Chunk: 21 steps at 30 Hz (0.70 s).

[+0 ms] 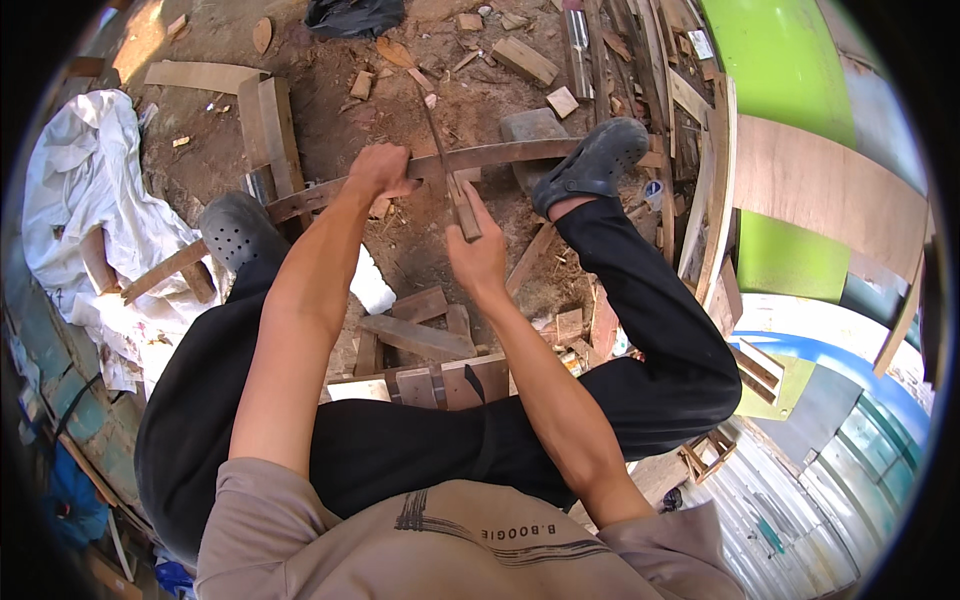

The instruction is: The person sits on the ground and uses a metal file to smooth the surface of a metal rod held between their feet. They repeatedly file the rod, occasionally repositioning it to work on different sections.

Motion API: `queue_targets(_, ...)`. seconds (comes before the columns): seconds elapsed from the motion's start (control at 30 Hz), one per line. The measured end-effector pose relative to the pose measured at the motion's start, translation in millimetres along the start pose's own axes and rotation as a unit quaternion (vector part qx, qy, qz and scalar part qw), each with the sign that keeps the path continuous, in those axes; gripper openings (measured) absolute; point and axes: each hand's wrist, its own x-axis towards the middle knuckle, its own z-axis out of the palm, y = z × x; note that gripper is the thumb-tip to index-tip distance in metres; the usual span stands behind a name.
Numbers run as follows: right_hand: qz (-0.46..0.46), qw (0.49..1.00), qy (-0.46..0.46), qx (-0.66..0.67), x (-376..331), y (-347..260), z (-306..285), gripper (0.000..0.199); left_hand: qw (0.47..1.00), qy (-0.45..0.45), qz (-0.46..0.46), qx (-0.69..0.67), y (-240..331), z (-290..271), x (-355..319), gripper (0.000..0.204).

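A long, narrow wooden strip [505, 153] stretches across in front of me, between my two dark clogs. My left hand [381, 170] is closed around the strip, left of the middle. In my right hand [478, 255] is what looks like a handsaw [464, 213], gripped by its wooden handle. Its thin dark blade points away from me and crosses the strip just right of my left hand. The blade shows nearly edge-on, so its teeth cannot be made out. My right clog [595, 165] overlaps the strip's right part; the left clog [240, 230] is beside its left part.
Wood offcuts [525, 62] litter the dirt ground. A white cloth [95, 190] lies at the left, and a black plastic bag [353, 15] at the far side. Long boards [720, 190] lean along the right. Short wooden pieces [417, 337] lie between my legs.
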Motion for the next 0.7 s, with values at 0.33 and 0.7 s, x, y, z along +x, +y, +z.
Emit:
queue_targets(0.33,-0.025,0.998,-0.036,-0.034,-94.1,17.5,-24.7,0.07,1.0,-0.005,-0.005,-0.01,0.5,8.2,-9.5,0.046)
queue_targets(0.7,-0.117,0.993,-0.017,-0.008,-45.7,39.7,-31.4,0.068,0.982,0.162,-0.05,0.082,12.3,23.3,-29.3,0.085)
